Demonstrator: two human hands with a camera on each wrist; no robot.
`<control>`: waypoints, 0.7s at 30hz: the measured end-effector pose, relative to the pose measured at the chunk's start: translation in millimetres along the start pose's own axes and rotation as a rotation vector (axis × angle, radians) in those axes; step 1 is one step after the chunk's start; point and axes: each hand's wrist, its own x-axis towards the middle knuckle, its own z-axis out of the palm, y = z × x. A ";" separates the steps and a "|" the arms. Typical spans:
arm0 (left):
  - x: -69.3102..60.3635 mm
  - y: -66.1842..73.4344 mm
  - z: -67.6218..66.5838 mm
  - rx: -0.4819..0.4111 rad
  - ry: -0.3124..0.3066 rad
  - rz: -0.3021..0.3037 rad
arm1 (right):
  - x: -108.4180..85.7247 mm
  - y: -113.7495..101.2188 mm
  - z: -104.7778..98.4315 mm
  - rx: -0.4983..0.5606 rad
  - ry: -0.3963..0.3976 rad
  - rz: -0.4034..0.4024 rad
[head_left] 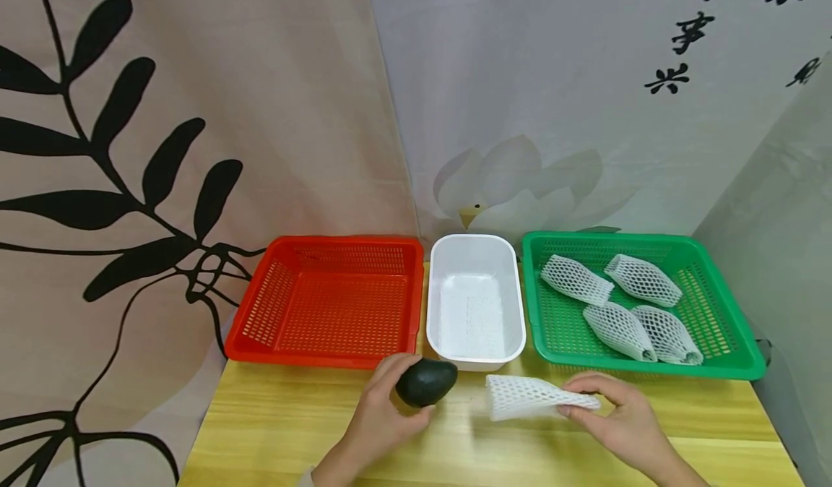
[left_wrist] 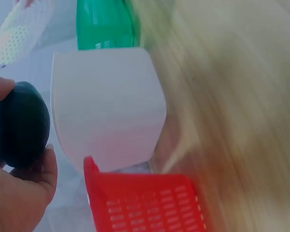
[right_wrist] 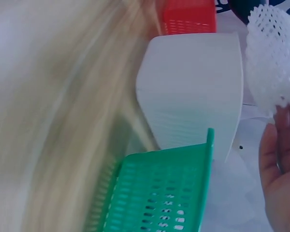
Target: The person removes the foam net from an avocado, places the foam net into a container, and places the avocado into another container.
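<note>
My left hand [head_left: 390, 418] grips a dark green, smooth avocado [head_left: 425, 382] in front of the white bin, its pointed end turned to the right. Facing it, a white foam net sleeve [head_left: 529, 397] is pinched at its right end by my right hand [head_left: 614, 418]. The sleeve's wider end points at the avocado, with a gap between the two. In the left wrist view, fingers and thumb wrap the avocado [left_wrist: 21, 124]. The right wrist view shows the foam sleeve [right_wrist: 273, 58] held up by the fingertips, with part of the hand cut off at the edge.
Behind the hands stand a red plastic basket [head_left: 416, 313] at left, a white bin [head_left: 476, 363] in the middle and a green basket [head_left: 650, 366] at right. Several foam-netted pieces [head_left: 617, 328] lie in the green basket. A wooden table [head_left: 279, 429] carries everything; a printed cloth [head_left: 312, 111] hangs behind.
</note>
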 end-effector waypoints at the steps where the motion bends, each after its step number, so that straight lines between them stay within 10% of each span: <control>1: 0.9 -0.5 -2.1 0.006 0.008 -0.004 | 1.7 -0.1 0.2 0.022 0.010 -0.032; 9: 8.3 -7.2 -15.5 0.028 0.078 -0.004 | 17.6 4.2 7.6 0.309 0.088 -0.260; 21: 22.5 -20.5 -30.1 0.026 0.150 -0.037 | 42.0 2.9 26.8 0.344 0.269 -0.342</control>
